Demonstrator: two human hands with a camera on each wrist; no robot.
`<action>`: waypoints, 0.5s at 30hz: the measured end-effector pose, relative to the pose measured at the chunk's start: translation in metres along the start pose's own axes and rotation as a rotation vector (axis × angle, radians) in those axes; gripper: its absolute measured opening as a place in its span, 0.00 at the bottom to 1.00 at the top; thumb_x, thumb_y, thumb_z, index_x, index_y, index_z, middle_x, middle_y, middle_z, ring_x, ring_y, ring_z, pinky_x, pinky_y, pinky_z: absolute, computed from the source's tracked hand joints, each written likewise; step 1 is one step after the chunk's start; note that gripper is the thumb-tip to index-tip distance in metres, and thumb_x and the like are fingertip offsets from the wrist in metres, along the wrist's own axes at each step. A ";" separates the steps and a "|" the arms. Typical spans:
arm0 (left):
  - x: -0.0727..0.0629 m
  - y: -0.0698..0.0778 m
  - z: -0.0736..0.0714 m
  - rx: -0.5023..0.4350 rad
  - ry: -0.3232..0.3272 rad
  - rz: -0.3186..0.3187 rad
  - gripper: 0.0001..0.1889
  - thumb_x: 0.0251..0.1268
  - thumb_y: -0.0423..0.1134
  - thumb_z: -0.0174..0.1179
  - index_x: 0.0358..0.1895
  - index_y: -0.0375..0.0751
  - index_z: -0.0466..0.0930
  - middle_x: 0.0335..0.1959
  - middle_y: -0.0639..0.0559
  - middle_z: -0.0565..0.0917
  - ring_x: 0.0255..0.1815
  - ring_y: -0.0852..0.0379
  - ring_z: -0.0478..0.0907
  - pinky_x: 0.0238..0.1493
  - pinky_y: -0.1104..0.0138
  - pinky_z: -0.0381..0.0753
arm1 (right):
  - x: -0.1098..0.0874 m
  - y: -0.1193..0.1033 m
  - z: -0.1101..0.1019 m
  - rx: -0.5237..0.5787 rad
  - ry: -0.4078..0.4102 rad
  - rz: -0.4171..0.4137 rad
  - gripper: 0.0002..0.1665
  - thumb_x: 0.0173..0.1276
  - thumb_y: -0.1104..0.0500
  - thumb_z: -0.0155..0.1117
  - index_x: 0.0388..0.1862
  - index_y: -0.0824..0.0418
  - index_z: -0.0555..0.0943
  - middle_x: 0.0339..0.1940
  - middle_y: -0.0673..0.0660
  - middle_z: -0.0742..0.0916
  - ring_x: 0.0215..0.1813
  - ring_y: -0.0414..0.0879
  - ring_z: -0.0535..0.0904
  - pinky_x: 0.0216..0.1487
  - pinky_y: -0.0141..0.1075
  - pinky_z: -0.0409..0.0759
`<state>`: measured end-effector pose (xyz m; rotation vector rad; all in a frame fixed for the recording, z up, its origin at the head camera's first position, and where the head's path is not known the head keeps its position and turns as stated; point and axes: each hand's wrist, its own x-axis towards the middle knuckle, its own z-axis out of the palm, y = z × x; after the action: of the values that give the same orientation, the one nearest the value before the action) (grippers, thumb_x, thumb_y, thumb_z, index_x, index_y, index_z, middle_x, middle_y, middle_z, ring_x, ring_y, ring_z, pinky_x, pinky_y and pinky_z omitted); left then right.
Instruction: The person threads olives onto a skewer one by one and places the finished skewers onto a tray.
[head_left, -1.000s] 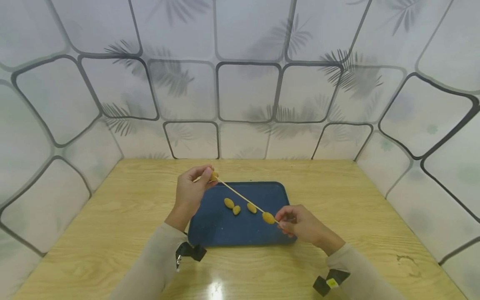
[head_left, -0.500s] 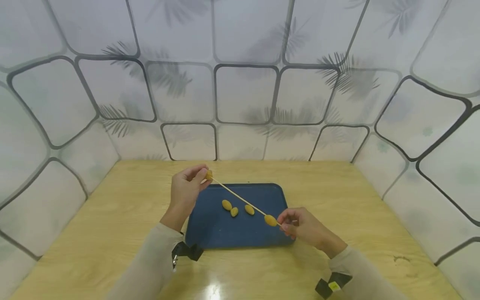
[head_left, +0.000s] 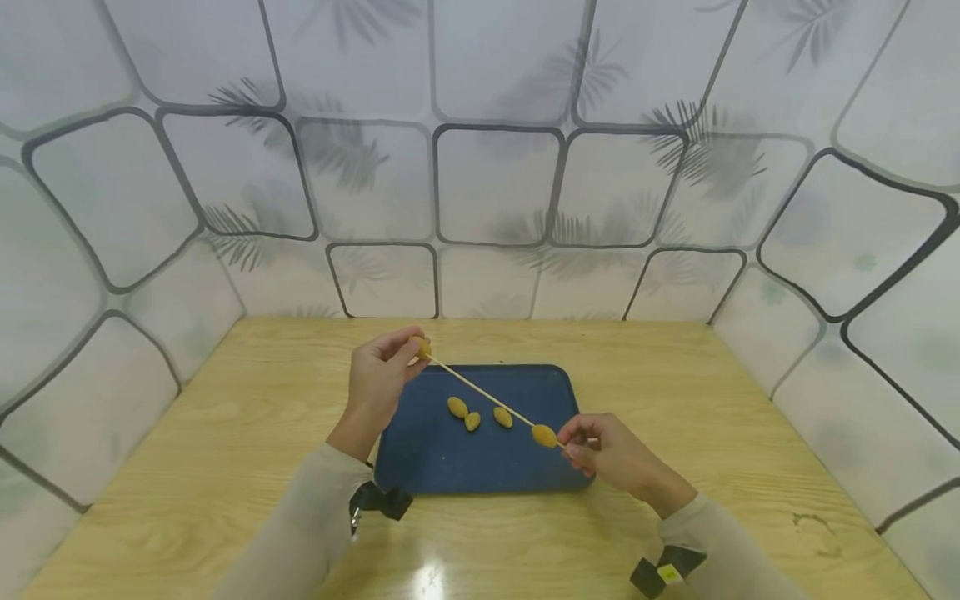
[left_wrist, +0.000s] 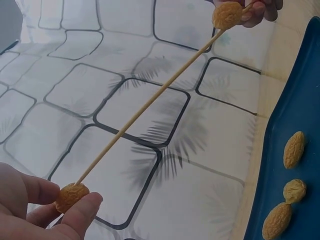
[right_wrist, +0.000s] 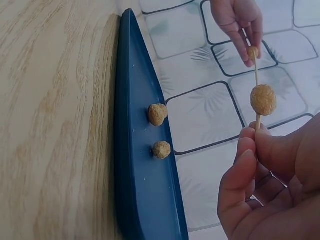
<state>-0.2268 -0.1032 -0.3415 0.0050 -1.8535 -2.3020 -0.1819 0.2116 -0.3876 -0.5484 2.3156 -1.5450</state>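
Stretching between the two hands, one thin wooden skewer (head_left: pixel 482 388) runs over one blue tray (head_left: pixel 487 471), its near end pinched by the right hand (head_left: pixel 611 450), with one yellowish-brown piece (head_left: pixel 544 435) threaded on it just beside those fingertips. The left hand (head_left: pixel 375 379) grips a second piece (left_wrist: pixel 72 197) between thumb and fingers at the skewer's far end — whether it is pierced, I cannot tell. Three more pieces (head_left: pixel 457 407) lie on the tray, two touching and one near them — five pieces altogether, above one wooden table (head_left: pixel 262 400).
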 end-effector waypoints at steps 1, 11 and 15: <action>0.000 0.000 0.000 -0.002 0.000 0.002 0.14 0.74 0.24 0.55 0.59 0.21 0.76 0.47 0.46 0.83 0.43 0.62 0.84 0.48 0.68 0.85 | 0.000 0.000 0.000 0.002 0.004 0.005 0.06 0.74 0.74 0.54 0.47 0.78 0.74 0.35 0.62 0.81 0.35 0.50 0.79 0.31 0.33 0.79; -0.001 -0.003 0.002 -0.051 0.051 0.032 0.10 0.70 0.22 0.58 0.52 0.24 0.75 0.41 0.51 0.78 0.38 0.65 0.84 0.48 0.69 0.85 | 0.002 0.001 0.001 0.022 0.053 -0.013 0.06 0.74 0.74 0.54 0.46 0.78 0.75 0.33 0.59 0.80 0.30 0.43 0.74 0.30 0.32 0.76; -0.002 -0.006 0.006 -0.057 0.081 0.072 0.10 0.69 0.22 0.59 0.51 0.24 0.75 0.40 0.51 0.79 0.38 0.65 0.84 0.47 0.69 0.85 | 0.003 0.001 0.005 0.002 0.049 -0.011 0.08 0.74 0.74 0.55 0.49 0.77 0.76 0.36 0.62 0.82 0.31 0.43 0.75 0.31 0.32 0.77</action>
<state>-0.2267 -0.0955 -0.3460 0.0228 -1.7202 -2.2711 -0.1822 0.2066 -0.3903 -0.5298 2.3502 -1.5825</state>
